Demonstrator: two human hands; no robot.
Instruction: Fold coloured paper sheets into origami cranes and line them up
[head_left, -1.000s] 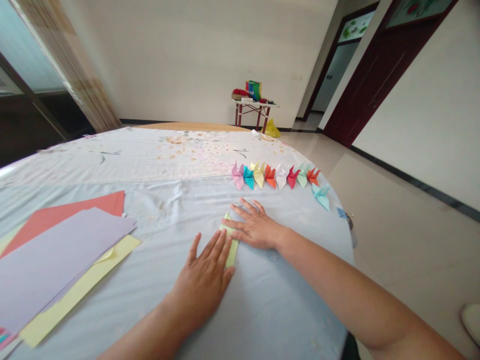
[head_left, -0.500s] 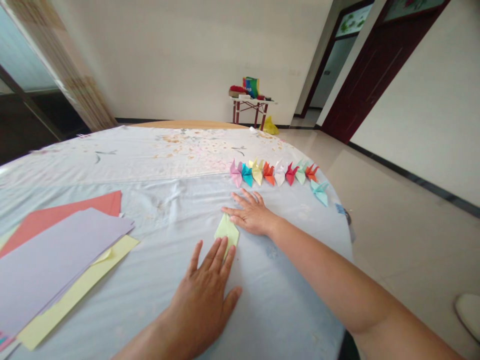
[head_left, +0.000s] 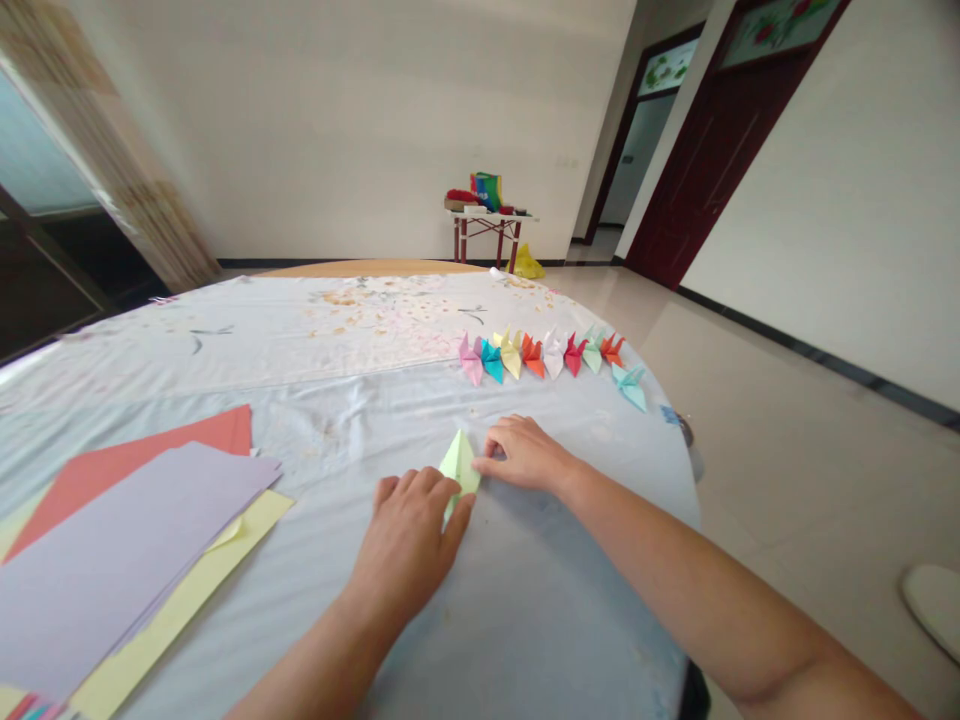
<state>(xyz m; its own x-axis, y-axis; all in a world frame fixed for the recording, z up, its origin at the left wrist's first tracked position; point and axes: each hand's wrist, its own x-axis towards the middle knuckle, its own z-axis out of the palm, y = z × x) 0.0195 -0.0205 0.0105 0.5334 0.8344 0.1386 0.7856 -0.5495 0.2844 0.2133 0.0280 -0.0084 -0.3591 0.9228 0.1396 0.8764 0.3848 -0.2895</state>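
A small pale green folded paper lies on the cloth-covered round table in front of me. My left hand has its fingers curled and pinches the paper's near edge. My right hand is curled too, its fingertips gripping the paper's right side. The paper's pointed tip stands up between the two hands.
A row of several coloured paper cranes stands beyond my hands, one light blue crane near the table's right edge. Large lilac, red and yellow sheets lie stacked at left. A small table with items stands by the far wall.
Both hands went from lying flat on the green paper to curled fingers pinching it. The paper's tip has lifted off the cloth.
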